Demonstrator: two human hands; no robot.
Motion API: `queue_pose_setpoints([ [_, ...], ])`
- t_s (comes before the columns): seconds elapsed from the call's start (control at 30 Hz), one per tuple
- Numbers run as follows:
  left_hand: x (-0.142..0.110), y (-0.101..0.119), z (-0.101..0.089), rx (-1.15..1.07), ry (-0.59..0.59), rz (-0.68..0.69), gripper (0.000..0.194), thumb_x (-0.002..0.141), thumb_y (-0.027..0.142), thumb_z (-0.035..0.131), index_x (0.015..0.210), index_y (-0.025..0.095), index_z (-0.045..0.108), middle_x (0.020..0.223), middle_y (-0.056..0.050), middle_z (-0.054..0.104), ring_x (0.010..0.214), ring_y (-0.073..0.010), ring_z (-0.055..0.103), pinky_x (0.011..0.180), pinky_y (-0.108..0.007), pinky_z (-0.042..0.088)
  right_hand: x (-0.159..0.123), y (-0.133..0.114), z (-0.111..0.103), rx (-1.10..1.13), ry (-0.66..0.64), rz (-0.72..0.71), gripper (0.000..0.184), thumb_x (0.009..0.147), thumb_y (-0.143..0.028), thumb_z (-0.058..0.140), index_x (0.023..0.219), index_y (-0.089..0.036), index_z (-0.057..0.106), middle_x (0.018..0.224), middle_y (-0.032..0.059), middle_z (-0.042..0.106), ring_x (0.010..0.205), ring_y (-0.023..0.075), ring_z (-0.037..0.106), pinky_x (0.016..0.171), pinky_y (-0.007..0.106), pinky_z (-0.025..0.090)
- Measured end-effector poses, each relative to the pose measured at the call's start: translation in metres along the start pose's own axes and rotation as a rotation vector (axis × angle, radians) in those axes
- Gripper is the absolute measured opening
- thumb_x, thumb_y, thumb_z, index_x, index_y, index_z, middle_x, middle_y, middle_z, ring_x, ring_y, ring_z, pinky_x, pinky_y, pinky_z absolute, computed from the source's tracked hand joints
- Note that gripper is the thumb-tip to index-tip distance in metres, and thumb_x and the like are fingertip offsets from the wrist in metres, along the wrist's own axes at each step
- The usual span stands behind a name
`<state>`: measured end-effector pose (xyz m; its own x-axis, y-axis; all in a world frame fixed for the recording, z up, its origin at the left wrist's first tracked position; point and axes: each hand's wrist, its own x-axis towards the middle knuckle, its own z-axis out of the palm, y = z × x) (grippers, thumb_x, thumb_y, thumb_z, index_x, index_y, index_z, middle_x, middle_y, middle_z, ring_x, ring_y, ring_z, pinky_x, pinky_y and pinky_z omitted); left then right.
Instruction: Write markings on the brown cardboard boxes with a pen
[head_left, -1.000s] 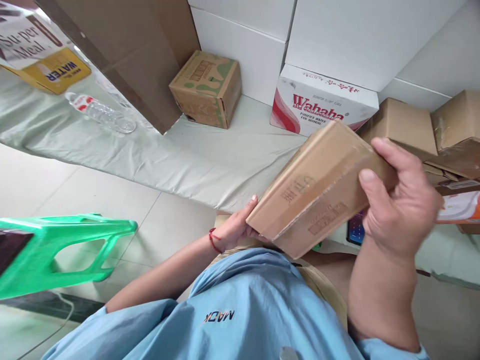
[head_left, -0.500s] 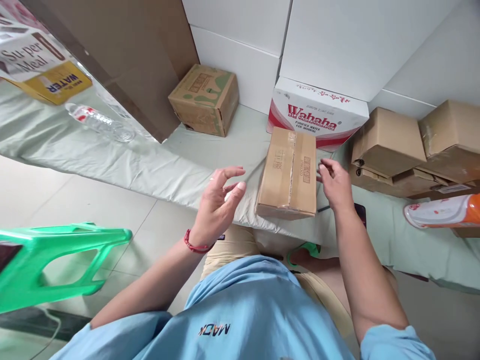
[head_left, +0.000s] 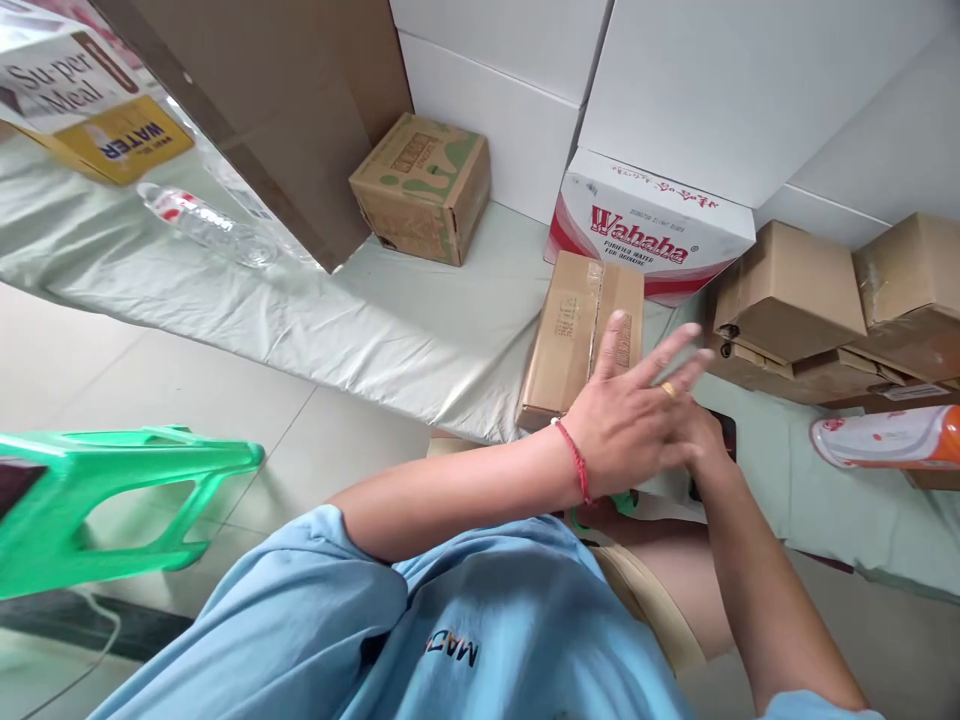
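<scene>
A taped brown cardboard box (head_left: 564,335) sits at the front edge of the cloth-covered surface. My left hand (head_left: 628,425), with a red bracelet and a ring, reaches across to the right with its fingers spread. It covers the box's near right corner in this view; whether it touches the box I cannot tell. Close against it, partly behind it, is my right hand (head_left: 702,440), whose fingers are mostly hidden. A dark phone-like object (head_left: 726,432) shows beside my right wrist.
Behind the box stands a white and red Wahaha carton (head_left: 652,225). Brown boxes (head_left: 795,290) are stacked at the right, near an orange and white canister (head_left: 885,437). To the left are a green-printed box (head_left: 420,185), a plastic bottle (head_left: 206,222) and a green stool (head_left: 142,500).
My left hand has swung right, from the box's left side across its near corner to my right hand. My right hand has dropped slightly toward me. The view has shifted a little.
</scene>
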<state>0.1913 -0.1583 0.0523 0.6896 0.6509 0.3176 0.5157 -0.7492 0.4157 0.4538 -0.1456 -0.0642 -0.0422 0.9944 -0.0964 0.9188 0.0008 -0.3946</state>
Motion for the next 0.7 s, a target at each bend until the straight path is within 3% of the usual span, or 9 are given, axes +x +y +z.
queue_pose_setpoints([
  [0.1,-0.01,-0.019,-0.001,-0.029,-0.064,-0.119,0.022,0.096,0.038,0.081,0.113,0.025,0.079,0.174,-0.012,0.05,0.17,-0.0489,0.026,0.126,-0.092,-0.006,-0.001,-0.001,-0.003,-0.205,-0.097,0.136,0.013,0.09,-0.018,0.06,0.095,-0.018,0.073,0.109,0.0178,0.072,0.092,0.0284,0.072,0.08,0.037,0.048],
  [0.17,-0.029,-0.035,-0.016,-0.122,-0.021,-0.164,0.024,0.096,0.046,0.08,0.104,0.024,0.077,0.173,-0.012,0.051,0.169,-0.0501,0.026,0.127,-0.09,-0.003,-0.005,-0.001,-0.004,-0.259,-0.143,0.174,0.015,0.088,-0.018,0.063,0.098,-0.018,0.073,0.105,0.0172,0.074,0.092,0.0296,0.073,0.079,0.036,0.046],
  [0.27,-0.063,-0.06,-0.046,-0.285,0.135,-0.287,0.036,0.099,0.06,0.071,0.103,0.024,0.071,0.168,-0.012,0.056,0.165,-0.0443,0.036,0.135,-0.072,0.018,-0.013,-0.004,-0.003,-0.264,-0.179,0.195,0.017,0.088,-0.023,0.064,0.102,-0.02,0.072,0.089,0.0126,0.074,0.087,0.0297,0.072,0.076,0.034,0.043],
  [0.33,-0.083,-0.077,-0.06,-0.36,0.313,-0.474,0.04,0.098,0.062,0.07,0.11,0.024,0.066,0.162,-0.014,0.058,0.155,-0.0402,0.047,0.131,-0.063,0.034,-0.018,-0.007,-0.001,-0.219,-0.171,0.184,0.017,0.088,-0.025,0.061,0.102,-0.021,0.07,0.08,0.009,0.072,0.082,0.028,0.07,0.074,0.033,0.042],
  [0.4,-0.102,-0.095,-0.065,-0.504,0.442,-0.73,0.049,0.092,0.066,0.074,0.114,0.025,0.062,0.145,-0.013,0.064,0.14,-0.0366,0.057,0.119,-0.057,0.049,-0.023,-0.011,0.0,-0.146,-0.141,0.166,0.015,0.087,-0.027,0.059,0.099,-0.022,0.067,0.075,0.0057,0.071,0.076,0.0251,0.068,0.073,0.033,0.043],
  [0.5,-0.127,-0.121,-0.059,-0.903,0.456,-1.042,0.057,0.081,0.065,0.084,0.116,0.027,0.06,0.122,-0.006,0.067,0.121,-0.0294,0.064,0.099,-0.047,0.06,-0.032,-0.014,0.0,-0.038,-0.078,0.164,0.012,0.082,-0.03,0.058,0.092,-0.024,0.061,0.072,0.0026,0.069,0.068,0.0213,0.064,0.07,0.031,0.045],
  [0.57,-0.141,-0.137,-0.052,-1.075,0.491,-1.144,0.06,0.076,0.061,0.089,0.116,0.027,0.06,0.121,-0.005,0.066,0.117,-0.0266,0.065,0.094,-0.043,0.061,-0.04,-0.016,-0.001,0.07,-0.02,0.181,0.012,0.079,-0.034,0.058,0.087,-0.025,0.057,0.066,-0.0001,0.064,0.06,0.0188,0.059,0.063,0.03,0.044],
  [0.7,-0.147,-0.17,-0.039,-1.084,0.659,-1.168,0.066,0.077,0.063,0.089,0.129,0.033,0.062,0.15,-0.008,0.059,0.138,-0.0304,0.058,0.1,-0.045,0.059,-0.051,-0.023,-0.001,0.684,0.109,0.258,0.02,0.072,-0.036,0.071,0.082,-0.026,0.057,0.06,-0.0046,0.059,0.048,0.0127,0.045,0.046,0.025,0.033],
])
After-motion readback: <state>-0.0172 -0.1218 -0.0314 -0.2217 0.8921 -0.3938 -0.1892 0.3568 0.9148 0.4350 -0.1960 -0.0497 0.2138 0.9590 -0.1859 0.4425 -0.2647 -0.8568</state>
